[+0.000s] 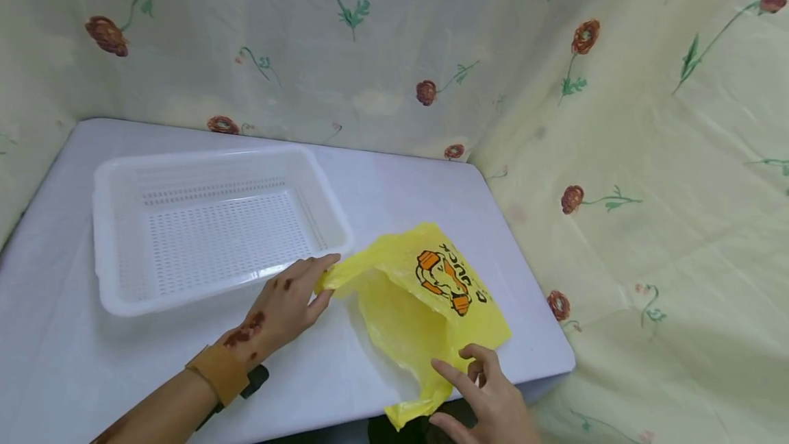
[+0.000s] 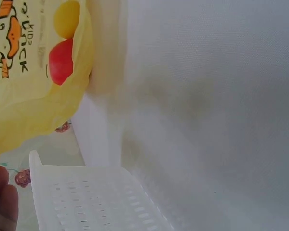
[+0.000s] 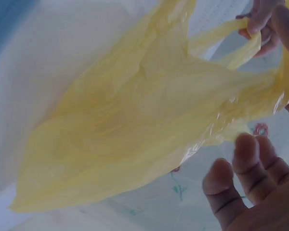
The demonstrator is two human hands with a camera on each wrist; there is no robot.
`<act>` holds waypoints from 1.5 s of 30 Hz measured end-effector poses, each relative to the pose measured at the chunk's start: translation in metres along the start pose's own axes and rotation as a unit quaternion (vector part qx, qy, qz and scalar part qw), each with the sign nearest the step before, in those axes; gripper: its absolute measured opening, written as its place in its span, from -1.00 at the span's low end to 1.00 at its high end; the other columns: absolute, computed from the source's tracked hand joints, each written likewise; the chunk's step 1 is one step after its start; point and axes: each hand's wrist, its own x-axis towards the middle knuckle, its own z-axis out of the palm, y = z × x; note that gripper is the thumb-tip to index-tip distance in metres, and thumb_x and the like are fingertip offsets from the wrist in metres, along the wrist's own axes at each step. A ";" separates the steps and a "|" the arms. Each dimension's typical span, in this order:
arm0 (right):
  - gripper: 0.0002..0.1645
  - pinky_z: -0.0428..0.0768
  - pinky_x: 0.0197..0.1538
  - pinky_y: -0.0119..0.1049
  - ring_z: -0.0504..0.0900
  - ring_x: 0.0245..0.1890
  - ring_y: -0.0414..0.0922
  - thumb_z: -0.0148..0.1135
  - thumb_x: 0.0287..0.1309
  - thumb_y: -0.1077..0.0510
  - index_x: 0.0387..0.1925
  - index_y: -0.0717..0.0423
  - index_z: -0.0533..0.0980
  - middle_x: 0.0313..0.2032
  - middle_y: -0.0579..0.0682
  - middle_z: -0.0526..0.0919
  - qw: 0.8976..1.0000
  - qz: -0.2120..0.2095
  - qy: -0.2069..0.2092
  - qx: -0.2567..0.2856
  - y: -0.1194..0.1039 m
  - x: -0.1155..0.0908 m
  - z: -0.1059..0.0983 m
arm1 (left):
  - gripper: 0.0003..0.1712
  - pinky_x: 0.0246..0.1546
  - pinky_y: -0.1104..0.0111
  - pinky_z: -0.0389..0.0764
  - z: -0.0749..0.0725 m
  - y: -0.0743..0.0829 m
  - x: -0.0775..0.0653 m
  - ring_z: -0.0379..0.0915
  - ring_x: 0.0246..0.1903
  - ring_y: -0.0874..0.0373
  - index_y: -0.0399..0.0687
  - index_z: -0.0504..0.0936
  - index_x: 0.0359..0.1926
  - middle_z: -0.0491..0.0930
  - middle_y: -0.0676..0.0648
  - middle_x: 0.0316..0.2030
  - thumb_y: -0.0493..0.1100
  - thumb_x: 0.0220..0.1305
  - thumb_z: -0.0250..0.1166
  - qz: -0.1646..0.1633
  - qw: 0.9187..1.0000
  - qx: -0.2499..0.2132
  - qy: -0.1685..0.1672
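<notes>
A yellow plastic bag (image 1: 481, 321) with a printed duck lies on the table, its mouth facing the near edge. My left hand (image 1: 290, 300) pinches one of its handles between thumb and fingers. My right hand (image 1: 493, 403) is at the bag's near handle, fingers bent and spread apart; in the right wrist view the fingers (image 3: 248, 168) stand clear of the plastic, and whether the thumb touches the handle is unclear. In the left wrist view a red rounded thing (image 2: 61, 62) and a yellow rounded thing (image 2: 66, 19) show at the bag; their kind is unclear.
A white perforated plastic basket (image 1: 222, 293) stands left of the bag, close to my left hand. Beneath is a table with a white cloth (image 1: 394, 183). Flowered curtains (image 1: 382, 101) enclose the back and sides. The table's front edge runs under the bag's near handle.
</notes>
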 end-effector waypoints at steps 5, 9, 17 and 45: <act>-0.41 0.10 -0.49 -0.67 0.18 -0.47 -0.39 0.02 0.21 -0.36 0.10 -0.16 0.53 0.00 0.11 0.43 0.999 -0.043 0.022 -0.016 -0.008 0.007 0.006 | -0.38 -0.29 0.32 0.62 -0.001 0.001 0.001 0.57 -0.18 0.09 -0.17 0.45 0.20 0.63 -0.12 -0.07 -0.26 0.08 0.41 -0.006 1.000 -0.007 -0.001; -0.47 0.16 -0.47 -0.64 0.24 -0.50 -0.36 0.04 0.24 -0.31 0.08 -0.14 0.55 0.02 0.09 0.50 0.997 -0.072 0.016 -0.022 -0.014 0.011 0.008 | -0.39 -0.25 0.29 0.62 -0.001 0.002 0.002 0.57 -0.13 0.07 -0.15 0.46 0.21 0.62 -0.12 -0.05 -0.26 0.10 0.40 -0.009 1.000 -0.007 -0.003; -0.51 0.35 -0.42 -0.53 0.42 -0.45 -0.30 0.03 0.28 -0.26 0.02 -0.11 0.61 -0.07 -0.08 0.59 0.994 -0.101 -0.002 -0.029 -0.022 0.015 0.007 | -0.44 -0.27 0.29 0.62 0.000 0.002 0.003 0.56 -0.14 0.08 -0.13 0.48 0.19 0.64 -0.09 -0.07 -0.24 0.13 0.37 -0.003 1.000 -0.005 -0.002; -0.47 0.36 -0.47 -0.54 0.39 -0.50 -0.32 -0.24 0.44 -0.10 -0.24 -0.11 0.69 -0.34 -0.20 0.55 0.999 -0.009 0.022 -0.047 -0.036 0.018 0.003 | -0.59 -0.36 0.35 0.60 -0.003 0.001 0.003 0.53 -0.30 0.16 -0.13 0.60 0.01 0.61 -0.03 -0.30 -0.24 0.09 0.41 0.030 0.999 -0.004 0.016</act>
